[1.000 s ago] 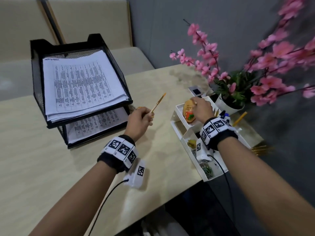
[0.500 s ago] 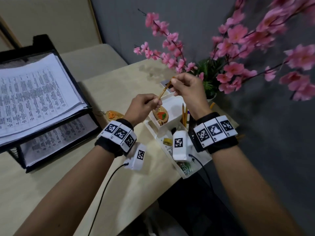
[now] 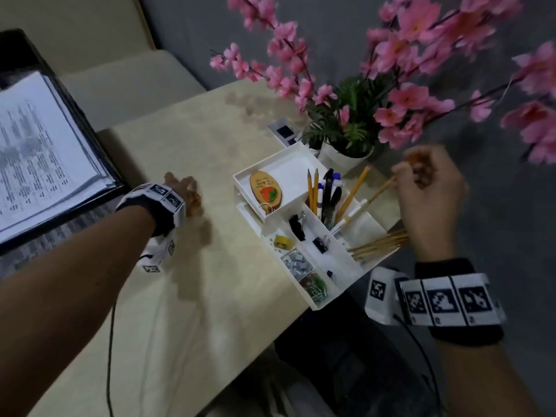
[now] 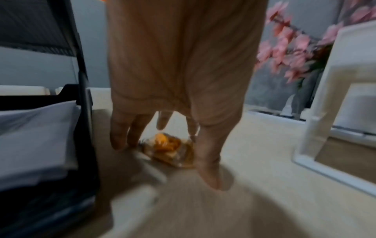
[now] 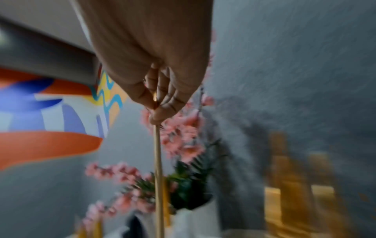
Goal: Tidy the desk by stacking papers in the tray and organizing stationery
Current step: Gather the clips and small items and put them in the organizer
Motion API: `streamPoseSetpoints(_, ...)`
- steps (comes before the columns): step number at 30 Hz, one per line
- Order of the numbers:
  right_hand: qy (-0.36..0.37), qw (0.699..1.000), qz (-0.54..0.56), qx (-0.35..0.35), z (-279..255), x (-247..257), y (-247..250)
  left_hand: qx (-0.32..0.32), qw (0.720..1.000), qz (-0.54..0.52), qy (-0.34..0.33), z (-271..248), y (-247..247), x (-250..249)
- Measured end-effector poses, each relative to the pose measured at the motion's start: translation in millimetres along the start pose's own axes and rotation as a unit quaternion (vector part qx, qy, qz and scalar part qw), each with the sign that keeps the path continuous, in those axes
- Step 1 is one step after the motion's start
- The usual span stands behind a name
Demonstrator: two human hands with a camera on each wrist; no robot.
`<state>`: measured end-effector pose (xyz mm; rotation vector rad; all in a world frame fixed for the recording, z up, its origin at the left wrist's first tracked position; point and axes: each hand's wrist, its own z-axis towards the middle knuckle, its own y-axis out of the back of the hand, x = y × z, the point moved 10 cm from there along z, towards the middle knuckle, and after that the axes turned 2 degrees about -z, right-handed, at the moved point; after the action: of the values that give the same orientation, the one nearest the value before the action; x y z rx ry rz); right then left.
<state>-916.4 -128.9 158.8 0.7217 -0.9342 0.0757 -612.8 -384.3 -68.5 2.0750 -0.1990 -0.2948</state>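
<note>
My left hand [image 3: 186,191] reaches down over an orange keychain [image 4: 167,148] that lies on the desk beside the black paper tray [image 3: 118,183]. In the left wrist view the left hand [image 4: 164,162] has straight fingers on one side of the keychain and the thumb on the other, touching the desk. My right hand [image 3: 403,176] pinches the top of a thin wooden brush [image 3: 370,200], whose lower end dips into the pen compartment of the white organizer [image 3: 340,260]. The right wrist view shows the right hand [image 5: 154,109] with the brush [image 5: 157,161] hanging from its fingertips. Printed papers [image 3: 36,161] fill the tray.
A wooden strawberry keychain [image 3: 264,188] lies in the organizer's raised tray, with pencils, pens, clips and tape in its other compartments. Behind it stands a potted pink blossom plant [image 3: 346,136]. Several wooden sticks [image 3: 379,245] lie at the desk's right edge.
The left hand let go of the brush and moved left and down to the orange keychain. The right hand took the brush and carried it right, over the organizer.
</note>
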Motion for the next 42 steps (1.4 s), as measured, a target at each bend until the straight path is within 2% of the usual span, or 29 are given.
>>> streamPoseSetpoints(4,-0.006,0.997,-0.076,0.018,-13.3,-38.5,1.6,-0.032,0.999,0.016,0.029,4.8,-7.2,11.9)
streamPoseSetpoints(7,-0.004,0.993,-0.106,0.044,-20.9,-54.6,-11.8,-0.012,0.999,-0.025,0.018,0.9,-13.8,1.2)
streamPoseSetpoints(10,-0.012,0.983,-0.166,0.082,-28.4,-73.8,-30.0,0.004,0.999,-0.022,0.041,-2.8,-20.8,-4.8)
streamPoseSetpoints(13,-0.031,0.973,-0.212,0.088,-33.5,-84.3,-29.9,-0.046,0.986,-0.149,0.064,-11.4,-9.2,-3.2)
streamPoseSetpoints(15,-0.044,0.968,-0.235,0.079,-32.8,-82.2,-24.3,-0.132,0.948,-0.287,0.043,-21.1,17.0,-7.9)
streamPoseSetpoints(18,-0.018,0.978,-0.196,0.062,-25.7,-53.1,-24.1,-0.212,0.858,-0.464,-0.063,-54.3,61.9,-46.2)
streamPoseSetpoints(20,-0.008,0.991,-0.107,0.074,-19.7,-25.6,-34.4,-0.199,0.802,-0.548,-0.126,-77.7,82.5,-79.4)
streamPoseSetpoints(22,-0.019,0.993,-0.006,0.120,-13.6,1.7,-56.0,-0.155,0.776,-0.586,-0.173,-95.2,92.6,-112.2)
streamPoseSetpoints(25,-0.032,0.974,0.103,0.201,-0.4,34.7,-96.7,-0.089,0.779,-0.569,-0.248,-119.0,98.9,-161.0)
streamPoseSetpoints(28,-0.022,0.961,0.150,0.232,20.2,49.9,-124.3,-0.086,0.790,-0.541,-0.276,-123.9,103.6,-177.8)
streamPoseSetpoints(29,-0.015,0.962,0.138,0.236,27.3,51.8,-129.8,-0.098,0.808,-0.517,-0.266,-119.5,105.4,-174.5)
streamPoseSetpoints(30,-0.007,0.963,0.118,0.242,35.0,50.6,-136.8,-0.109,0.839,-0.471,-0.249,-112.1,104.6,-169.2)
streamPoseSetpoints(32,0.016,0.964,0.061,0.257,47.8,47.5,-149.8,-0.107,0.924,-0.301,-0.211,-97.1,92.7,-162.3)
streamPoseSetpoints(33,0.031,0.963,0.023,0.265,53.2,46.8,-155.7,-0.087,0.956,-0.196,-0.199,-91.1,80.2,-162.0)
streamPoseSetpoints(34,0.051,0.959,-0.023,0.277,56.6,45.3,-163.2,-0.059,0.974,-0.102,-0.193,-86.9,65.7,-162.7)
streamPoseSetpoints(36,0.082,0.936,-0.122,0.320,56.1,39.8,-181.4,-0.030,0.981,0.024,-0.190,-81.9,44.7,-162.6)
streamPoseSetpoints(37,0.095,0.919,-0.164,0.346,54.1,35.1,-191.8,-0.032,0.980,0.048,-0.188,-79.4,40.8,-161.3)
streamPoseSetpoints(40,0.108,0.856,-0.260,0.434,41.4,20.1,-217.7,-0.050,0.983,0.038,-0.171,-72.5,40.1,-159.7)
streamPoseSetpoints(42,0.100,0.820,-0.312,0.469,34.2,12.2,-226.3,-0.067,0.984,0.033,-0.163,-72.3,39.6,-163.6)
